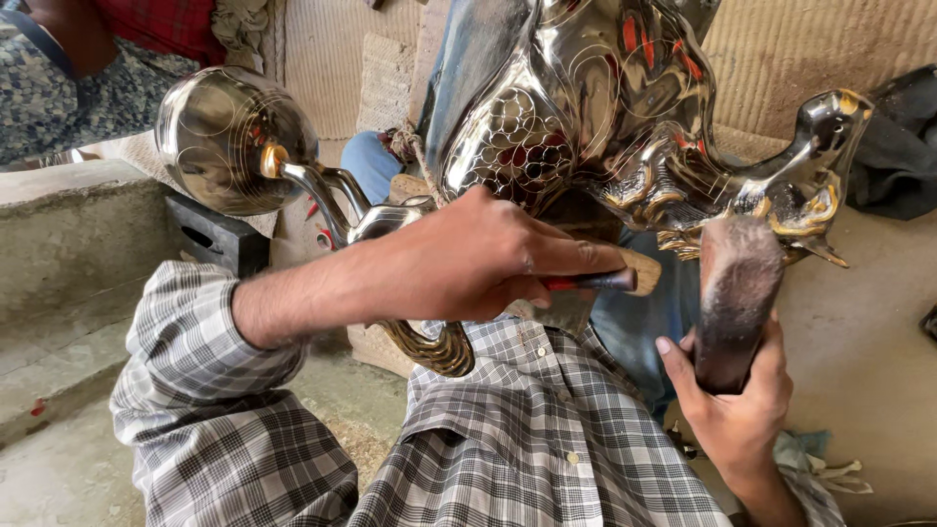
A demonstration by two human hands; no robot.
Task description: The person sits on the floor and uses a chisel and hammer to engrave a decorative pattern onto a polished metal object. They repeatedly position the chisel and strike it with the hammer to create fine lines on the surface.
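Grip, left hand: left hand (468, 263) closed around a thin red-handled tool (586, 281), fingers wrapped tight, tip aimed toward 3 o'clock at the polished metal figure (586, 127).
Grip, right hand: right hand (737, 405) closed around the lower end of a dark wooden mallet (737, 293), head raised toward 12 o'clock.
Workpiece: metal figure sits at 12 to 2 o'clock of the left hand, propped against the person's knees; engraved scale and line patterns show on its surface.
Adjacent part: round metal globe (229, 137) on a curved stem at 10 o'clock of the left hand, apart from both hands.
Contact: tool tip appears against a pale block (639, 268) just below the figure; exact contact point hidden.
Risk, slip: judged likely if the mallet lands off-centre; tool could skid and scar the polished surface.
Risk, fingers: left knuckles lie near the strike line; a missed blow could hit them.
Risk, support: figure rests on legs only; a heavy strike could shift it.
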